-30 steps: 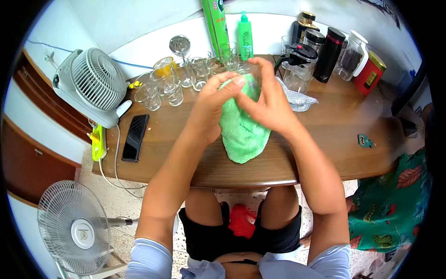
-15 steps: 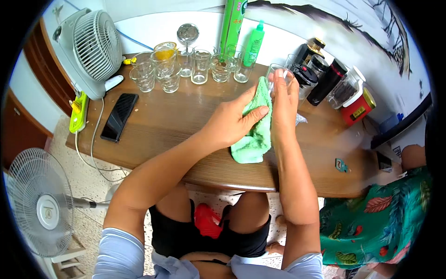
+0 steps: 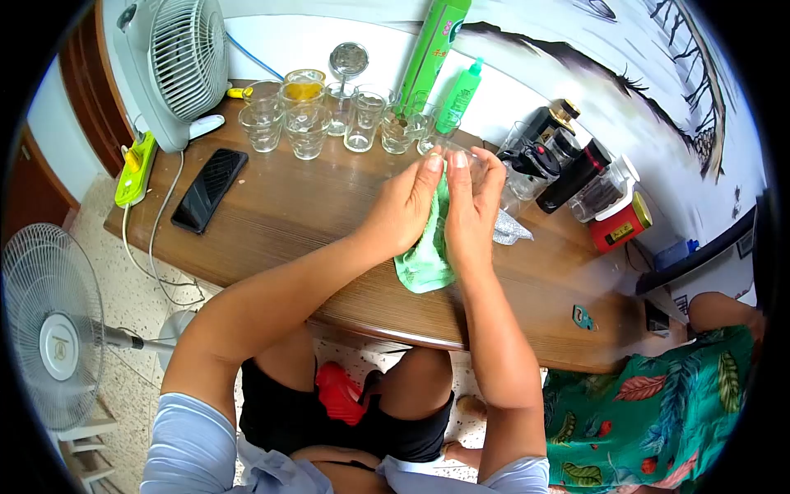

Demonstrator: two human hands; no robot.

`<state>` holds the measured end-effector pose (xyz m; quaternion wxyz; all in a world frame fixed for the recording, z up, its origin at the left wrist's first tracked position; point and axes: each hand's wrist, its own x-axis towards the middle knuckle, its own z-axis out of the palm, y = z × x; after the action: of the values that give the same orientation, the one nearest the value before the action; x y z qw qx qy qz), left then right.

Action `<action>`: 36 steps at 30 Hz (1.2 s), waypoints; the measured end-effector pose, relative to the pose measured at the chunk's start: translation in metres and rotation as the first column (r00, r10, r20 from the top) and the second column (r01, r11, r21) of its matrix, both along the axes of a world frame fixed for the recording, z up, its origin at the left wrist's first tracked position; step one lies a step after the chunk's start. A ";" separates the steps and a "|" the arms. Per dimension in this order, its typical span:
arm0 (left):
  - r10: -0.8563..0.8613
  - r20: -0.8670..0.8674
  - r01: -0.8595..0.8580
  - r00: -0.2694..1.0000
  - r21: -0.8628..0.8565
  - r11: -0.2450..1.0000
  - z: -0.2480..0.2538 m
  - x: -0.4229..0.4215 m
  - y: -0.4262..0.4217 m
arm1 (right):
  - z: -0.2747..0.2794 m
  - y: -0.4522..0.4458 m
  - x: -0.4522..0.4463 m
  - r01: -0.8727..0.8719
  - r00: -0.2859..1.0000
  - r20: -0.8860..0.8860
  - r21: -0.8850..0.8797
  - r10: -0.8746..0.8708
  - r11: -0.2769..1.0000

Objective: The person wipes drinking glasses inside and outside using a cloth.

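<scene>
A light green cloth (image 3: 425,267) hangs down between my two hands above the wooden table (image 3: 321,226). My left hand (image 3: 403,206) is closed on the cloth, its thumb pointing up. Close beside it, my right hand (image 3: 471,206) grips a clear drinking glass (image 3: 462,150), mostly hidden behind the fingers. The upper part of the cloth lies against the glass between both thumbs. Whether it reaches inside the glass I cannot tell. Several clear glasses (image 3: 306,132) stand just beyond my hands at the back of the table.
A black phone (image 3: 209,191) and a green power strip (image 3: 136,170) lie left, near a white box fan (image 3: 177,66). At the back right are a black thermos (image 3: 573,175) and a red tin (image 3: 619,226). Another person in a green leaf-print garment (image 3: 642,412) is at the right.
Both hands have drawn closer together around the glass, and the left hand has shifted up along the cloth. The whole view has turned slightly.
</scene>
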<state>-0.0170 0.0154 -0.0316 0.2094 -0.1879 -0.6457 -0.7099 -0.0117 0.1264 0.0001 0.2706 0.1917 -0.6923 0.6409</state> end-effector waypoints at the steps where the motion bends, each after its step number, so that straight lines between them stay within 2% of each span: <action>1: -0.071 0.118 0.071 0.990 0.006 0.997 -0.004 -0.002 -0.001 | 0.001 0.003 -0.002 0.055 0.998 -0.018 0.059 -0.054 0.997; 2: -0.141 0.234 0.140 0.962 0.023 0.990 -0.008 -0.004 -0.003 | 0.003 0.006 -0.004 0.110 0.994 -0.039 0.118 -0.106 0.987; 3: -0.211 0.343 0.206 0.915 0.050 0.977 -0.004 -0.001 -0.006 | 0.004 0.010 -0.007 0.107 0.994 -0.042 0.093 -0.103 0.990; 5: -0.250 0.449 0.307 0.858 -0.057 0.950 0.004 0.005 -0.010 | 0.006 0.020 -0.013 0.100 0.994 -0.050 0.043 -0.098 0.994; 6: -0.261 0.502 0.360 0.825 -0.108 0.927 0.013 0.010 -0.012 | 0.008 0.023 -0.016 0.041 0.999 -0.020 -0.070 -0.042 0.997; 9: -0.181 0.444 0.282 0.877 -0.171 0.944 0.025 0.010 -0.021 | 0.016 0.028 -0.014 0.003 0.997 0.081 -0.247 0.018 0.969; 10: 0.073 0.172 0.004 0.982 -0.409 0.912 0.018 0.000 -0.023 | 0.020 0.028 -0.013 0.038 0.997 0.073 -0.199 -0.024 0.979; 13: 0.230 -0.054 -0.228 0.972 -0.470 0.853 0.024 -0.006 -0.038 | 0.023 0.024 -0.003 -0.103 0.992 0.053 -0.152 0.112 0.983; 17: 0.319 -0.296 -0.421 0.900 -0.406 0.811 0.032 -0.005 -0.046 | 0.019 0.016 0.001 -0.206 0.956 0.169 -0.185 0.238 0.961; 18: 0.274 -0.248 -0.367 0.929 -0.521 0.771 0.038 -0.002 -0.051 | 0.017 0.015 0.001 -0.245 0.940 0.186 -0.222 0.287 0.944; 19: 0.137 -0.007 -0.128 0.991 -0.400 0.908 0.038 -0.004 -0.050 | 0.017 0.015 0.002 -0.247 0.931 0.212 -0.239 0.299 0.939; 20: -0.052 0.204 0.095 0.978 -0.209 0.973 0.039 -0.006 -0.049 | 0.018 0.015 0.003 -0.249 0.921 0.237 -0.255 0.310 0.934; 21: -0.270 0.364 0.279 0.891 0.029 0.960 0.039 -0.008 -0.048 | 0.018 0.015 0.003 -0.250 0.910 0.263 -0.272 0.322 0.929; 23: -0.533 0.348 0.385 0.771 0.412 0.826 0.037 -0.006 -0.047 | 0.014 0.015 -0.001 -0.239 0.907 0.251 -0.356 0.339 0.903; 24: -0.650 0.298 0.406 0.699 0.582 0.704 0.040 -0.004 -0.047 | 0.013 0.015 -0.003 -0.232 0.906 0.244 -0.398 0.347 0.887; 25: -0.757 0.219 0.460 0.615 0.681 0.570 0.043 -0.003 -0.048 | 0.015 0.016 -0.003 -0.197 0.904 0.272 -0.421 0.331 0.885; 27: -0.798 0.121 0.558 0.590 0.653 0.512 0.046 0.006 -0.044 | 0.020 0.019 -0.002 -0.126 0.896 0.327 -0.462 0.301 0.878; 28: -0.794 0.081 0.603 0.603 0.606 0.519 0.041 0.004 -0.040 | 0.020 0.020 -0.002 -0.132 0.901 0.301 -0.493 0.311 0.860; 29: -0.702 0.108 0.594 0.704 0.452 0.666 0.039 0.005 -0.035 | 0.019 0.021 -0.004 -0.133 0.912 0.285 -0.472 0.294 0.871; 31: -0.481 0.088 0.473 0.872 0.102 0.875 0.034 0.008 -0.024 | 0.010 0.024 -0.010 -0.133 0.933 0.250 -0.430 0.259 0.893; 32: -0.372 -0.009 0.372 0.928 -0.030 0.928 0.025 0.004 -0.019 | 0.006 0.024 -0.012 -0.155 0.917 0.259 -0.466 0.302 0.871; 33: -0.267 -0.066 0.257 0.961 -0.131 0.958 0.023 0.004 -0.017 | 0.009 0.013 -0.007 -0.130 0.902 0.290 -0.527 0.321 0.840; 35: -0.062 -0.212 -0.006 0.975 -0.306 0.952 0.019 0.004 -0.016 | 0.007 0.002 0.000 -0.111 0.898 0.319 -0.501 0.303 0.858; 36: -0.086 -0.148 0.045 0.985 -0.262 0.964 0.019 0.006 -0.014 | 0.003 -0.003 0.002 -0.108 0.912 0.300 -0.484 0.280 0.868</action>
<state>-0.0112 0.0019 -0.0128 0.2102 -0.2906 -0.7071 -0.6095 -0.0095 0.1232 0.0030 0.1095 0.0716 -0.5361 0.8340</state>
